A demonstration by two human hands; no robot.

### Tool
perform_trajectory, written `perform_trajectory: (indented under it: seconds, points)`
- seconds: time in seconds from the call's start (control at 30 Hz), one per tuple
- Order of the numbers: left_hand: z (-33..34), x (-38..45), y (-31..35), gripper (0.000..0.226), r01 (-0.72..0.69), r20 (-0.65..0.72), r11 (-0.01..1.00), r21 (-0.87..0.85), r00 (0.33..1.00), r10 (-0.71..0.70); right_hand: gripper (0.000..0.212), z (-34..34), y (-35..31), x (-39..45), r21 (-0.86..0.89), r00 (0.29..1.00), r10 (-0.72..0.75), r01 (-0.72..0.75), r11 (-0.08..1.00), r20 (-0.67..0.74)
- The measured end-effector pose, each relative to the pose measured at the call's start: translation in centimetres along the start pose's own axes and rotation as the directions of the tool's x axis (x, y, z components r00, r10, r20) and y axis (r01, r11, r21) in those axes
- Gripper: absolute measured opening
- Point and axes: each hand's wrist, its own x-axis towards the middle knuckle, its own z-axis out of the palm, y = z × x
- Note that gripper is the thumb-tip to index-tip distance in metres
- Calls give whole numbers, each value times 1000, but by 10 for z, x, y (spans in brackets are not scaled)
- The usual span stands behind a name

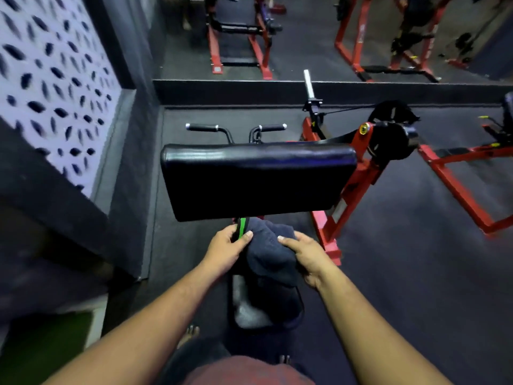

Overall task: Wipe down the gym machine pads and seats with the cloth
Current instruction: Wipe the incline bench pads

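A dark blue cloth [268, 251] with a green stripe along one edge hangs bunched between my hands, just below the big black arm pad [255, 182] of a red-framed machine. My left hand [226, 250] grips the cloth's left side by the green edge. On the other side my right hand [308, 257] holds the cloth with curled fingers. Under the cloth lies the machine's small black seat [247, 309], partly covered by it. Two black handles [236, 129] stick up behind the pad.
A patterned wall [55, 87] and a dark ledge close in on the left. The machine's red frame [358, 173] and a pulley extend to the right over dark rubber floor. A mirror at the back shows more red machines. My bare feet [191, 333] stand beside the seat.
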Motion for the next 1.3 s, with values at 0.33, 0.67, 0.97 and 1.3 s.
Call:
perform_trajectory:
  seconds: [0.33,0.67,0.97,1.3]
  points:
    - [94,-85,36,94,513,211,773,-373,858,-468,30,-79,0,-42,-140,938,-130,183,973,322]
    - [68,-120,83,71,122,16,946,-300,992,-122,59,-80,-20,-97,-36,906,-237,266,963,350]
    - [24,-153,92,37,150,73,923,-355,988,-133,72,-24,-30,-128,39,868,-299,310,950,397]
    - [6,-142,81,32,-214,-342,976,33,916,212,18,-14,-32,-124,-272,805,-591,558,784,-53]
